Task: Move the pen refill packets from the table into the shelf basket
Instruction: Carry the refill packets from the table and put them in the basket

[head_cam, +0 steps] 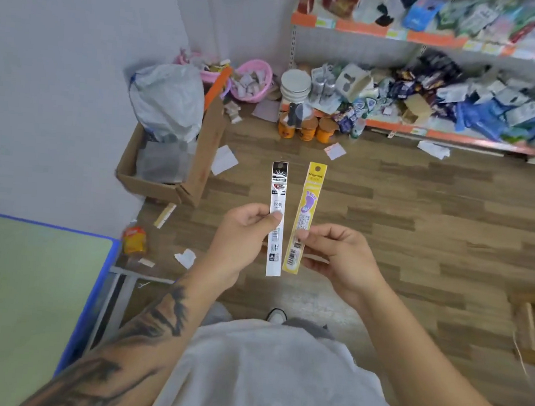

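While both packets are up in the air over the wood floor [420, 199], the left hand [241, 236] pinches the white refill packet [276, 219] around its middle, thumb on the front, so about half sticks up above the grip. Right hand [338, 256] pinches the yellow refill packet [305, 218] lower down, so most of it stands above those fingers, leaning a bit to the right. The packets sit just beside each other, not touching as far as I can tell. Green table [29, 280] is off to the left of the left hand, pink basket [253, 80] well beyond both grips by the cluttered shelf [425, 132].
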`<move>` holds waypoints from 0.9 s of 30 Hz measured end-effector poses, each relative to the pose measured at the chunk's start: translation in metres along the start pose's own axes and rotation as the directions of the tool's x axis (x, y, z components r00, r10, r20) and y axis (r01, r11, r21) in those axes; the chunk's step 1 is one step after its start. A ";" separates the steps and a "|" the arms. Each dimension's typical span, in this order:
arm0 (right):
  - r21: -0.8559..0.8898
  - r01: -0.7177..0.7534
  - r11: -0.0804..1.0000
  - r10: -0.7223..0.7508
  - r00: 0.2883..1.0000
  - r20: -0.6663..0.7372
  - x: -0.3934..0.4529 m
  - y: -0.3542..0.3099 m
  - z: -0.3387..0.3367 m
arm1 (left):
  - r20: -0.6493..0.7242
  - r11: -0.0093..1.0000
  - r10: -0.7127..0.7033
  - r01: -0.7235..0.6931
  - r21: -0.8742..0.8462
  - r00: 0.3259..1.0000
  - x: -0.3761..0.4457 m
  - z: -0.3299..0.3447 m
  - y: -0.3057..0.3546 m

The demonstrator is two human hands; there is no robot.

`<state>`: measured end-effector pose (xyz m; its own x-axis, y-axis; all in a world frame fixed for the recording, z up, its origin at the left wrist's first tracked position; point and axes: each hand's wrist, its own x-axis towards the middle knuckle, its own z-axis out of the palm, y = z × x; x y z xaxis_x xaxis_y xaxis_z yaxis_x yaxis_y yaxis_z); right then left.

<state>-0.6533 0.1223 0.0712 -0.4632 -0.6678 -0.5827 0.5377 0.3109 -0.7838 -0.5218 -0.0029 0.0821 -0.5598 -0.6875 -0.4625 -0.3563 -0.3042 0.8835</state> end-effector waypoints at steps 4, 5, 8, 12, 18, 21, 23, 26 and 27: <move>0.049 0.016 0.999 -0.015 1.000 -0.026 0.016 -0.023 -0.036 | 0.044 0.998 -0.006 0.004 0.057 0.999 0.023 0.036 0.020; 0.063 0.024 0.998 -0.022 0.999 -0.035 0.020 -0.029 -0.043 | 0.060 0.997 -0.006 0.001 0.078 0.998 0.030 0.043 0.025; 0.082 0.049 0.995 -0.043 0.996 -0.072 0.037 -0.047 -0.063 | 0.109 0.994 -0.002 -0.010 0.111 0.994 0.060 0.062 0.039; 0.101 0.074 0.992 -0.059 0.987 -0.147 0.066 -0.076 -0.086 | 0.145 0.992 0.011 -0.029 0.121 0.989 0.111 0.089 0.061; 0.071 0.092 0.993 -0.072 0.966 -0.250 0.136 -0.141 -0.119 | 0.210 0.996 -0.025 0.007 0.085 0.977 0.209 0.135 0.106; 0.044 0.101 0.994 -0.086 0.959 -0.271 0.180 -0.186 -0.130 | 0.211 0.999 -0.015 0.003 0.054 0.977 0.263 0.152 0.139; 0.023 0.117 0.993 -0.105 0.952 -0.288 0.209 -0.216 -0.136 | 0.207 0.998 0.004 -0.016 0.060 0.978 0.297 0.160 0.162; 0.016 0.159 0.987 -0.147 0.944 -0.295 0.248 -0.254 -0.143 | 0.221 0.997 0.043 -0.055 0.050 0.974 0.341 0.171 0.195; 0.013 0.169 0.986 -0.157 0.941 -0.300 0.260 -0.266 -0.144 | 0.229 0.997 0.054 -0.067 0.046 0.972 0.356 0.174 0.205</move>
<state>-1.0181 -0.0360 0.0969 -0.7316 -0.4746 -0.4895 0.4609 0.1847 -0.8680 -0.9247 -0.1950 0.0861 -0.7348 -0.5337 -0.4186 -0.3523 -0.2270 0.9079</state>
